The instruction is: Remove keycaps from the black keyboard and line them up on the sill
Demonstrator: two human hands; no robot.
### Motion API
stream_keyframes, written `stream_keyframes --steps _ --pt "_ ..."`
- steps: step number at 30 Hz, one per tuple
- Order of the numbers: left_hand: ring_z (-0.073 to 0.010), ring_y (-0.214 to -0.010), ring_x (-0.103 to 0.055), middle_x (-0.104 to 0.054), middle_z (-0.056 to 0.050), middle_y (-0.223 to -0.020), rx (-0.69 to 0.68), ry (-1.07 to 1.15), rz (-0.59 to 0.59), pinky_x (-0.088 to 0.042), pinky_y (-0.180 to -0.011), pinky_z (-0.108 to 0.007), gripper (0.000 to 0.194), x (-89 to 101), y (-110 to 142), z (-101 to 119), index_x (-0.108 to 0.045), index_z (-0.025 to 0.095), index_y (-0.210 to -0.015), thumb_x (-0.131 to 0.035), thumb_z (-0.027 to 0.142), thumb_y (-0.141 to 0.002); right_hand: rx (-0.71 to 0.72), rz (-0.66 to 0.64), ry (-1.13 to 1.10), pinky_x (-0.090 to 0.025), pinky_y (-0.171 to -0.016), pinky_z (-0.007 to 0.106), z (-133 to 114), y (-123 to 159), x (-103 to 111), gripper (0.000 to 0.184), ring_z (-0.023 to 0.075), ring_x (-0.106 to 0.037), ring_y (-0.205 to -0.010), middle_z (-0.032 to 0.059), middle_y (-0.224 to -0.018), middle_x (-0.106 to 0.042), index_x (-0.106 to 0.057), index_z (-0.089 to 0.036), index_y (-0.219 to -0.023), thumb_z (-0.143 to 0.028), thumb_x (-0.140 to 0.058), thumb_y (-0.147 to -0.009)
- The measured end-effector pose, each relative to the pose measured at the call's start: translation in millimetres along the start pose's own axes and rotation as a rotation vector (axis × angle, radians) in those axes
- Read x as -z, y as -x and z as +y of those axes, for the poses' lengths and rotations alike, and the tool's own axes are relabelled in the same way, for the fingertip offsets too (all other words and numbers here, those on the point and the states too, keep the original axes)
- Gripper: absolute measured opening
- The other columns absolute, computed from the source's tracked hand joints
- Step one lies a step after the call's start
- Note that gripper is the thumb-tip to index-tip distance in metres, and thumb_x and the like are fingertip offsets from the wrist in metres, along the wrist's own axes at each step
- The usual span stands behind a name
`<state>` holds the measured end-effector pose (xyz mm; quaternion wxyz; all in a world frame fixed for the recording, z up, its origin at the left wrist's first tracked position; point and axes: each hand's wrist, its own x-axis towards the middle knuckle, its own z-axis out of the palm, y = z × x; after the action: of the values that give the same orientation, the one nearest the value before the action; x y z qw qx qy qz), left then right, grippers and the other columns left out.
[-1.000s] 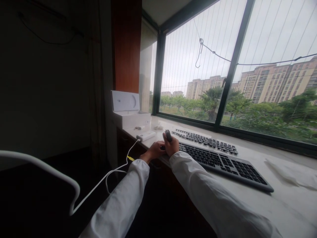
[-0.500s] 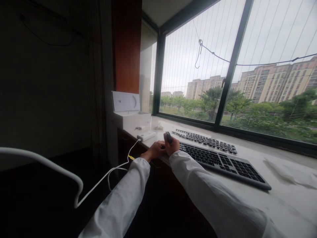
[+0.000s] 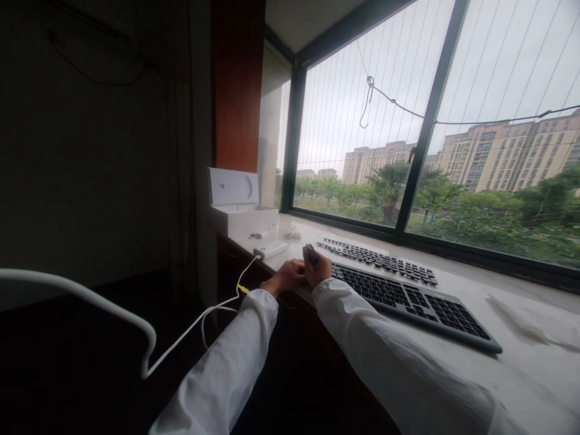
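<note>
My right hand (image 3: 321, 269) is closed around a small black handheld tool (image 3: 311, 254) with a rounded end; its exact kind does not show. Right against it, at the counter's front edge, my left hand (image 3: 289, 275) has its fingers curled in. A dark bit shows at those fingertips, but what they hold is hidden. Both hands are by the left end of a dark grey keyboard (image 3: 408, 302), which lies on the counter and runs off to the right. Behind it lies a strip of loose black keycaps (image 3: 378, 258) in rows.
An open white box (image 3: 247, 220) stands at the counter's far left. Near it lie a white power strip (image 3: 270, 249) and a white cable (image 3: 199, 314) with a yellow tag (image 3: 243, 289). Clear plastic wrap (image 3: 534, 320) lies at right, below the window (image 3: 362, 151).
The whole view has shifted slightly to the right and down. My hands stay together at the same spot, and the black tool remains in my right hand.
</note>
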<state>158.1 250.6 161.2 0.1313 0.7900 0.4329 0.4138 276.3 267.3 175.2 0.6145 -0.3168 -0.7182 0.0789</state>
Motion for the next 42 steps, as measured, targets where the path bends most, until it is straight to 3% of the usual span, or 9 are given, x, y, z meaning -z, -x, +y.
stream_keyframes --steps 29,35,42 --pt "-0.0146 -0.077 -0.058 -0.067 -0.004 -0.085 0.009 0.002 0.017 -0.043 -0.068 -0.021 0.012 -0.8 0 0 -0.07 0.013 -0.079 -0.062 0.019 -0.072 0.071 -0.043 0.113 -0.031 -0.05 0.024 4 2 -2 0.033 0.011 -0.038 -0.046 -0.0023 -0.047 -0.045 -0.05 -0.02 -0.056 -0.041 -0.045 -0.081" --pt "-0.0157 -0.082 -0.059 -0.068 -0.003 -0.089 -0.018 -0.014 0.011 -0.043 -0.073 -0.022 0.016 -0.8 1 1 -0.071 0.015 -0.084 -0.062 0.025 -0.076 -0.061 0.015 0.081 -0.031 -0.049 0.026 5 -3 -4 0.043 0.0115 -0.037 -0.046 -0.0017 -0.044 -0.04 -0.044 -0.019 -0.051 -0.05 -0.043 -0.082" --pt "-0.0144 -0.084 -0.059 -0.069 -0.002 -0.091 -0.008 -0.008 0.005 -0.043 -0.075 -0.022 0.021 0.9 4 7 -0.071 0.018 -0.089 -0.063 0.034 -0.077 -0.395 0.086 -0.118 -0.029 -0.044 0.025 15 -15 -5 0.047 0.0117 -0.039 -0.043 -0.0023 -0.04 -0.038 -0.04 -0.021 -0.049 -0.058 -0.047 -0.077"
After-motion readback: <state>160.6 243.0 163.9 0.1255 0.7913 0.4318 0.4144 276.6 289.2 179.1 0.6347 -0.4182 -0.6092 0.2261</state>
